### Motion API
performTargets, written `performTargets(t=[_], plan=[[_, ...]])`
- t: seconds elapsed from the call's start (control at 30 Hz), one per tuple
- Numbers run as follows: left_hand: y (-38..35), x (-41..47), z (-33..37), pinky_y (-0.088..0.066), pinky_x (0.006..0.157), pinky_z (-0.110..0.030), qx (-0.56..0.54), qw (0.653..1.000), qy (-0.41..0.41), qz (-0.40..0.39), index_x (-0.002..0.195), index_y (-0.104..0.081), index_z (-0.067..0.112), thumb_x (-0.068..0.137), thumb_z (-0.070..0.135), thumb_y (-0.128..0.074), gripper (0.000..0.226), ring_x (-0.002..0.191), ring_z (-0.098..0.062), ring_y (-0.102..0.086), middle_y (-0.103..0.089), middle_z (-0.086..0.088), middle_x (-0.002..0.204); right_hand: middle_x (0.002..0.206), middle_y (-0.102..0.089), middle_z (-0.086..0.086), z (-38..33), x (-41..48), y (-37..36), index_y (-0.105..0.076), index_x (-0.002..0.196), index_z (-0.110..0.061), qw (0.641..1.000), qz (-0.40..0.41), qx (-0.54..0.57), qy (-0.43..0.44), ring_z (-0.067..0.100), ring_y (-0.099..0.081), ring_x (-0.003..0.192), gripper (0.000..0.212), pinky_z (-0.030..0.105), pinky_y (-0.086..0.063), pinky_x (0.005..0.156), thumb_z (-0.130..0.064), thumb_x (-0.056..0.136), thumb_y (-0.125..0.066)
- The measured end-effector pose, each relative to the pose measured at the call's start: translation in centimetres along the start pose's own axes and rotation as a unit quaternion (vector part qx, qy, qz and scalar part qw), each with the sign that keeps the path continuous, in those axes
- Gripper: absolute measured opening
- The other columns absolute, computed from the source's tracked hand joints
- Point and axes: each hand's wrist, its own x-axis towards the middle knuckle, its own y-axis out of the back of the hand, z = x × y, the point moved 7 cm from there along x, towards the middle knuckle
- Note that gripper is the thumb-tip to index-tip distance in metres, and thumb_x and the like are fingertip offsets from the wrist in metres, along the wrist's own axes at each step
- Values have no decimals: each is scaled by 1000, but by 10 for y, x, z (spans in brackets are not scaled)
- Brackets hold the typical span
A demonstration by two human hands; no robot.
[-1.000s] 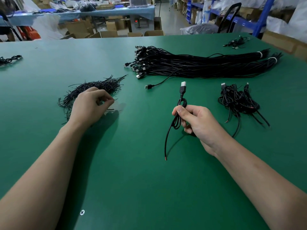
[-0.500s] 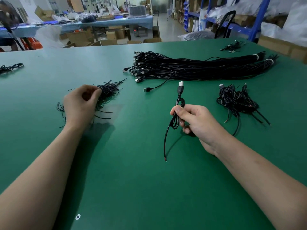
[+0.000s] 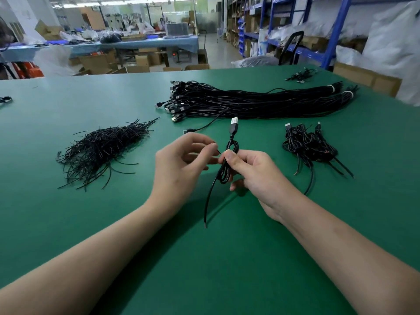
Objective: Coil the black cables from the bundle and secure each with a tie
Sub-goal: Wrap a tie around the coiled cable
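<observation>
Matt green table (image 3: 227,258) — glossy black cable (image 3: 223,172)

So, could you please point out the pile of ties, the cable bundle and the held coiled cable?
pile of ties (image 3: 101,147): head view, middle of the heap.
cable bundle (image 3: 261,105): head view, mid-length of the strands.
coiled cable (image 3: 233,129): head view, its plug housing.

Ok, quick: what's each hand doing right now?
Left hand: pinching a thin tie.
Right hand: gripping the coiled cable.
</observation>
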Motion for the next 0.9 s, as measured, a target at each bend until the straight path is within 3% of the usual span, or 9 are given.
performTargets(t=[0.1,0.23,0.33,0.43,0.53,0.67,0.8,0.9], plan=[[-2,0,2,-61,75,-29,-27,999,-32,-14,95,-70,19,94,20,-70,1,82,-18,-76,-77,-1,85,91,-66,16,1,2,0,-76,92,-15,1000,5,-10,2,17,-58,79,26,21,-50,54,-31,102,-58],[-1,-3,12,-59,81,-26,65,991,-110,-47,96,-69,17,96,16,-69,1,87,-13,-75,-77,4,90,90,-69,13,3,2,-1,-76,85,-19,1000,7,-8,10,15,-61,81,26,21,-51,56,-30,101,-59],[1,-5,15,-55,84,-19,72,987,-127,-69,97,-69,16,96,14,-69,2,90,-9,-75,-76,7,93,90,-72,7,3,1,-1,-76,88,-18,1000,-1,-18,16,11,-62,80,26,24,-54,61,-32,101,-58],[-4,-6,13,-56,89,-24,47,987,-107,-109,101,-71,10,93,11,-72,7,95,-14,-75,-77,4,98,82,-70,-3,3,0,0,-75,92,-15,999,4,-33,19,7,-62,76,28,27,-55,65,-34,101,-58],[-7,-5,3,-56,91,-26,-17,991,-37,-124,100,-72,10,91,5,-72,10,97,-17,-75,-77,-2,99,91,-75,-1,3,-1,1,-75,93,-17,998,10,-47,29,7,-65,83,25,28,-58,71,-33,102,-57],[-4,-3,-4,-58,87,-29,-97,990,22,-101,90,-74,13,86,6,-76,8,86,-19,-75,-78,-5,90,94,-77,0,4,-2,-4,-75,93,-19,998,-5,-46,30,20,-73,94,24,39,-61,79,-31,102,-56],[4,1,-2,-59,85,-31,-71,995,-4,-68,87,-74,18,88,3,-73,15,83,-18,-74,-78,-4,89,89,-78,5,2,-3,-11,-67,92,-11,999,-41,6,9,25,-76,85,26,33,-61,69,-25,106,-49],[1,-2,1,-59,83,-27,-70,994,-14,-86,89,-76,17,87,3,-74,14,87,-20,-76,-79,-4,91,81,-77,4,3,-6,-15,-62,97,-8,998,-61,31,-6,23,-77,78,28,29,-61,61,-25,108,-43]])
